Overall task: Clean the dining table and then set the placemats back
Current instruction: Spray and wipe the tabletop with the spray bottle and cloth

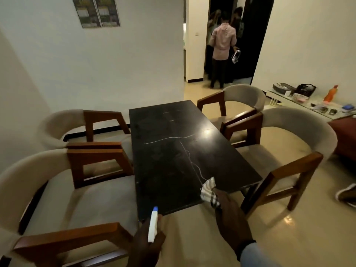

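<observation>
Our left hand (148, 239) grips the spray bottle (153, 224) at six o'clock; our right hand (230, 218) clutches the cloth (209, 191) over the table's (173, 151) five o'clock corner.

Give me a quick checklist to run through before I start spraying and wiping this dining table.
1. Spray bottle in the left hand: ok, held with its blue tip toward the table.
2. Cloth in the right hand: ok, the checked cloth is gripped at the table's near right corner.
3. Dining table top free of items: ok, nothing lies on the black top; only white veining and smudges show.
4. Placemats within reach for later: cannot tell, none are in view.
5. Chairs out of the way: not ok, all four crowd the table's long sides.
</observation>
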